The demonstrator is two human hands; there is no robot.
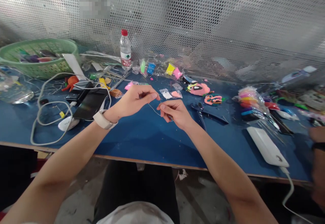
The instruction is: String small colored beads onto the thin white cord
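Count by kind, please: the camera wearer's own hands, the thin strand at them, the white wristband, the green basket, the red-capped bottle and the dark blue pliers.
Own hands: 2 (left hand, right hand)
Thin strand: 1 visible
White wristband: 1
Green basket: 1
Red-capped bottle: 1
Dark blue pliers: 1
Total: 7

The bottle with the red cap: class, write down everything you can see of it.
The bottle is clear, apparently plastic, with its red cap on. A white label with a dark green mark sits around its body; below is a reddish area, though whether print or contents is unclear. It stands upright toward the back of the blue table, before the perforated screen. Neither the left hand nor the right hand touches it.
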